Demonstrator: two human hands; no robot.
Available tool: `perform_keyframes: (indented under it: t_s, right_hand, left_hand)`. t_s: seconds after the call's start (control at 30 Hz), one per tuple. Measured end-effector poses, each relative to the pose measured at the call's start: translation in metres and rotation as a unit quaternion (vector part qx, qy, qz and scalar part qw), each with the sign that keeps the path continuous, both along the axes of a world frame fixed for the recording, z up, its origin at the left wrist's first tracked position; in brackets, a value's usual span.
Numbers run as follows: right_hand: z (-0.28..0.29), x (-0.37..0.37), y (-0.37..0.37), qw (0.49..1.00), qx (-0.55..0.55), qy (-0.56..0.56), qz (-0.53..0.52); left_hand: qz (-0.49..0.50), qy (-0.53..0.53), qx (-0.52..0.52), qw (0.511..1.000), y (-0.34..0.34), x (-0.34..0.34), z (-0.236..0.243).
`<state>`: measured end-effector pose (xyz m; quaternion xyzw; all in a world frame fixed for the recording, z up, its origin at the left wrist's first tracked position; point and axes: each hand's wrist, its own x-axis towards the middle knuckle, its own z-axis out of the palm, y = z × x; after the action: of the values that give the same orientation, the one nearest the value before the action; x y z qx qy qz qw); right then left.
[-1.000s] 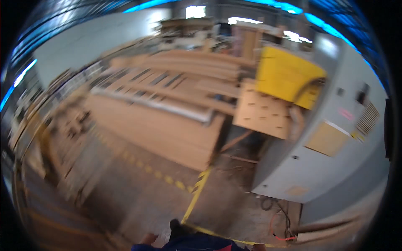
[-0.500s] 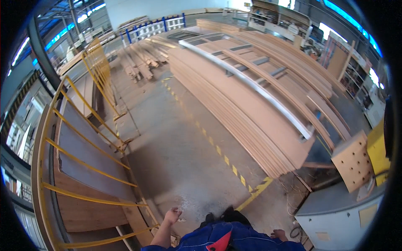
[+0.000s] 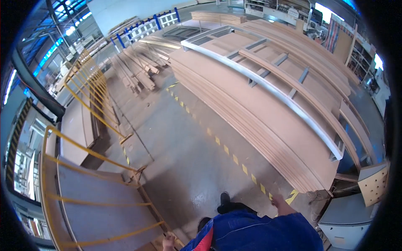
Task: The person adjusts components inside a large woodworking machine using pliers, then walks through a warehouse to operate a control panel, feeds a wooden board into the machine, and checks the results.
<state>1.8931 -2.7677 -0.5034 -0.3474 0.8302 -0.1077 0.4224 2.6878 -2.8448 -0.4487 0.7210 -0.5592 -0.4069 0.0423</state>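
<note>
My left hand (image 3: 168, 241) hangs low at my left side, beside the lower end of a yellow metal railing (image 3: 111, 233). Its fingers are small and partly hidden, and whether it touches the rail I cannot make out. Ahead of my body on the right swings my right hand (image 3: 279, 203), its fingers loosely curled with nothing visible in them. Beyond it lies the near end of a long stack of brown boards (image 3: 251, 125), apart from the hand. A pale metal frame (image 3: 284, 100) with crossbars rests on top of that stack.
Yellow-black tape (image 3: 226, 149) runs along the floor (image 3: 180, 159) beside the stack. Loose planks (image 3: 142, 77) lie farther ahead. At the right stand a grey cabinet (image 3: 347, 217) and a wooden block with holes (image 3: 374, 186). Sheets (image 3: 104, 205) lean behind the left railing.
I have stepped forward, so the stack and railing sit closer. My right hand has swung forward, while my left hand has dropped back toward the lower edge.
</note>
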Motion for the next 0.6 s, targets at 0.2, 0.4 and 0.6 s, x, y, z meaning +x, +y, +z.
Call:
perform_keyframes:
  t_s: [0.2,0.4,0.6]
  right_hand:
    - [0.117,0.069,-0.412,0.998,-0.023,-0.011,0.057]
    - [0.175,0.156,-0.659,0.968,-0.229,-0.041,0.09]
    - [0.24,0.188,-0.767,0.965,-0.185,-0.028,0.182]
  left_hand:
    - [0.097,0.036,0.183,0.978,-0.126,-0.061,-0.002]
    - [0.217,0.141,0.153,0.954,-0.328,-0.071,-0.007]
    - [0.329,0.314,0.123,0.882,-0.51,0.036,-0.018]
